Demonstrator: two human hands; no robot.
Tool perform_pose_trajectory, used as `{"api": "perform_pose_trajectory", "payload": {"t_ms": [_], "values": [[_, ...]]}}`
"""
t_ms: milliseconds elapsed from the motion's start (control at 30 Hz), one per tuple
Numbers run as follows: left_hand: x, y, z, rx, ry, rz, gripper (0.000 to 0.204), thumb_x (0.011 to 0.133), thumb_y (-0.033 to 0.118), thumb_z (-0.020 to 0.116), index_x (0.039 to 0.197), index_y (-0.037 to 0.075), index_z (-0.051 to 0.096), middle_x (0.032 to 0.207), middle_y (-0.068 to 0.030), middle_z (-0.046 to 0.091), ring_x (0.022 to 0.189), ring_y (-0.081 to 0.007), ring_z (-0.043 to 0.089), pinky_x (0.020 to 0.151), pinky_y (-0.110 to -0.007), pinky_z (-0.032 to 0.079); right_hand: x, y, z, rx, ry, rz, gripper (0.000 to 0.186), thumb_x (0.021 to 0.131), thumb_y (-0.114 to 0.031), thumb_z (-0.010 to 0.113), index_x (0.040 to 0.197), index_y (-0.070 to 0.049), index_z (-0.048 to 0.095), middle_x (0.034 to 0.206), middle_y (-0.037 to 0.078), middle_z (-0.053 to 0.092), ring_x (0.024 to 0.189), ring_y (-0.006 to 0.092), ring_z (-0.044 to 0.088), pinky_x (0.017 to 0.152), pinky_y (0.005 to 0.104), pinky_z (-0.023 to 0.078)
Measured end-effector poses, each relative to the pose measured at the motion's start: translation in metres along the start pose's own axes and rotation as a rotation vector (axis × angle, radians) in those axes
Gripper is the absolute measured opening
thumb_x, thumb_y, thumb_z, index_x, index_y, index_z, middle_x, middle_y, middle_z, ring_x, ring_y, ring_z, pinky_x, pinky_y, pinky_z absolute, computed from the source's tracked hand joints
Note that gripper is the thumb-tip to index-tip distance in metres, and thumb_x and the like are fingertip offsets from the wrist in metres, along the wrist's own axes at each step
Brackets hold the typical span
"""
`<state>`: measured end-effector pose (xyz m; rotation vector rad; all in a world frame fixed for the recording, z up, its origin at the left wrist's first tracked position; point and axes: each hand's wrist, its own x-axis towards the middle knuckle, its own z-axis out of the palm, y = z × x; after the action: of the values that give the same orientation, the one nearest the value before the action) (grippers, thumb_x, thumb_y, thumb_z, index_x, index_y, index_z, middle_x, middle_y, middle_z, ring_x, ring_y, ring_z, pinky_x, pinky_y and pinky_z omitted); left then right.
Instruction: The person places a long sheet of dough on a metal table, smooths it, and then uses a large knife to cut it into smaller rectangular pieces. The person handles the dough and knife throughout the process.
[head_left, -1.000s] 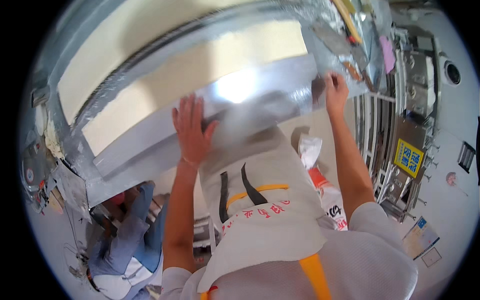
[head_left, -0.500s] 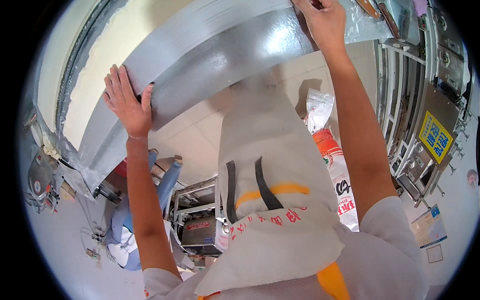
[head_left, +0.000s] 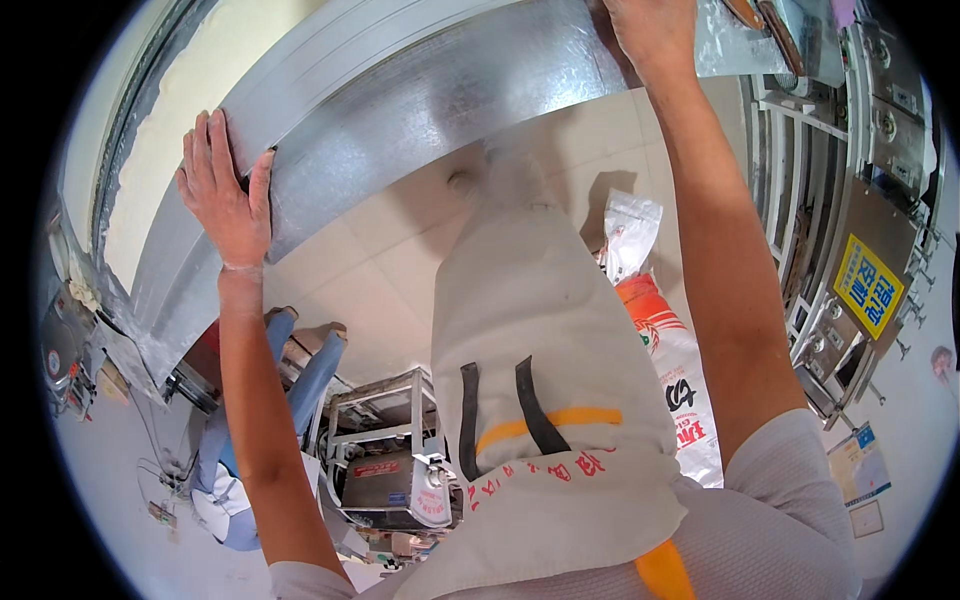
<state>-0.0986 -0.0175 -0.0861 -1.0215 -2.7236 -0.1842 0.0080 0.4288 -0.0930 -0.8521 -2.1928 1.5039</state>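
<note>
Left hand (head_left: pixel 228 200) lying open on grey strip (head_left: pixel 300 80); right hand (head_left: pixel 655 30) cropped, cannot tell grip. Below it: blue-lettered yellow sign (head_left: pixel 868 287), red-lettered sack (head_left: pixel 680 375) showing; metal table (head_left: pixel 430 110) stretching between hands.

I can't tell what the right hand (head_left: pixel 652 32) grips, since my view's upper edge cuts off its fingertips, along with the far ends of the grey strip (head_left: pixel 300 85) and cream sheet (head_left: pixel 215 72). The left forearm (head_left: pixel 265 425) blocks part of a co-worker (head_left: pixel 318 372) from me, and the apron (head_left: pixel 550 310) hides one side of the sack (head_left: pixel 680 375).
</note>
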Motion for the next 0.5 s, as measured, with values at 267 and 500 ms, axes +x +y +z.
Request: {"api": "perform_pose_trajectory", "payload": {"t_ms": [267,500], "values": [[-0.004,-0.006,0.003,-0.023,0.007,-0.029,0.076,0.102,0.056,0.065,0.166,0.02,0.043,0.169,-0.0103,0.043,0.157,-0.0361,0.037,0.126,-0.064,0.024,-0.001,-0.004,-0.001,-0.061,-0.014,-0.026,0.019,0.092,-0.018,0.08,0.086,0.0,0.079,0.071,-0.001,0.067,0.064,0.0086,0.058,0.061,0.028,0.047],[0.002,-0.003,-0.004,-0.032,0.014,-0.008,0.074,0.101,0.047,0.069,0.163,0.013,0.047,0.166,-0.0164,0.047,0.153,-0.04,0.042,0.124,-0.06,0.028,0.001,-0.002,-0.002,-0.218,-0.007,-0.058,0.022,0.093,-0.022,0.08,0.092,-0.001,0.08,0.083,0.001,0.072,0.072,0.0109,0.062,0.069,0.0283,0.049]]}}
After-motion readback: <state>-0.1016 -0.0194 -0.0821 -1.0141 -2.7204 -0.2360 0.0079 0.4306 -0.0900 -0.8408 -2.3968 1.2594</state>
